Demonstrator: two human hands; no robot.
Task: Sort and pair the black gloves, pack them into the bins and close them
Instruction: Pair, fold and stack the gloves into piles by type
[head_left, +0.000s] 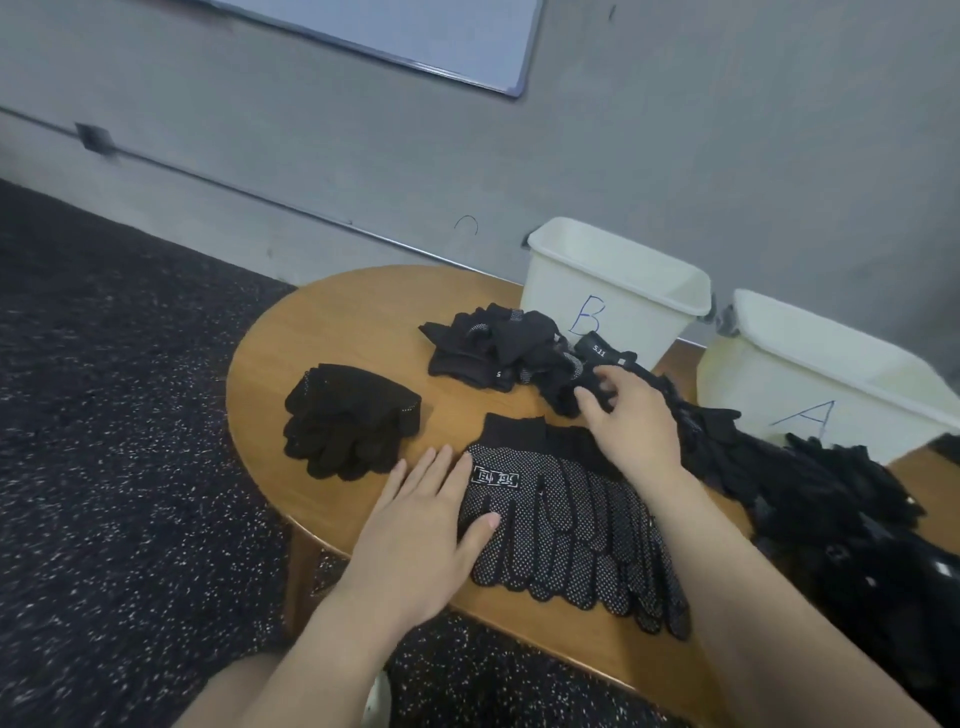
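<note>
A stack of black gloves with white dots (571, 530) lies flat at the table's front. My left hand (421, 530) rests on its left edge with straight fingers. My right hand (628, 415) reaches past the stack's cuff and pinches a black glove (597, 387) at the near edge of a loose heap of black gloves (493, 345). A folded bundle of black knit gloves (348, 421) sits at the left. A long pile of black gloves (831, 499) trails along the right side.
Two white open bins stand at the back by the wall: bin B (613, 291) and bin A (810, 379) to its right. The round wooden table (332, 322) has its edge close to me; dark speckled floor lies left.
</note>
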